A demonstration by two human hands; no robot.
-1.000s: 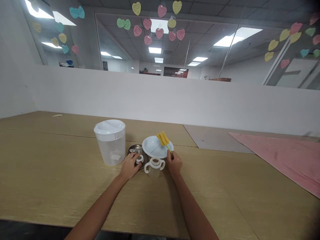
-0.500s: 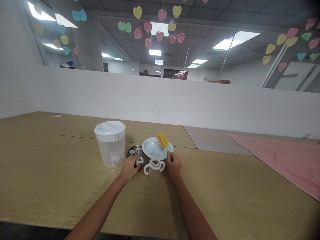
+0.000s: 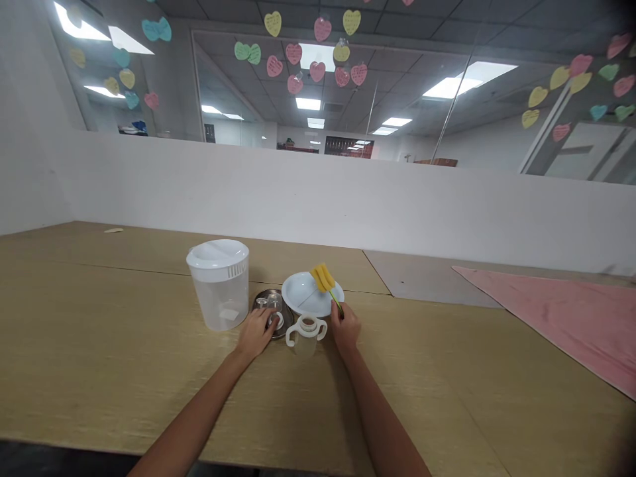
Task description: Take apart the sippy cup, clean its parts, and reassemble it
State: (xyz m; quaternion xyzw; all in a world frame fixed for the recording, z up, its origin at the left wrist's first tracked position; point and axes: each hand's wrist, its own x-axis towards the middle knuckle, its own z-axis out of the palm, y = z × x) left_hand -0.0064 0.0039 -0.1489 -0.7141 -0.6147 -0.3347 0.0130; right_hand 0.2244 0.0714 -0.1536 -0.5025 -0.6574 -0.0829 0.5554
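Observation:
My right hand (image 3: 346,329) is closed around the thin green handle of a sponge brush (image 3: 323,277), its yellow head raised over a white bowl (image 3: 291,296). At the round metal tray (image 3: 289,326), my left hand (image 3: 257,331) has its fingers closed at a small white ring (image 3: 277,321), partly covered by the fingertips. Small clear pieces (image 3: 272,301) lie on the tray just beyond those fingers. Between my hands a clear baby bottle (image 3: 305,346) with a white two-handled collar stands upright and uncapped.
A tall translucent bucket (image 3: 221,291) with a white lid stands left of the tray. On the right lie a grey mat (image 3: 422,278) and a pink cloth (image 3: 561,318). A white wall (image 3: 298,199) runs behind the wooden table (image 3: 124,358).
My left fingers have drawn back slightly to the left, and the white ring looks more tilted. My right hand and the sponge brush have hardly moved.

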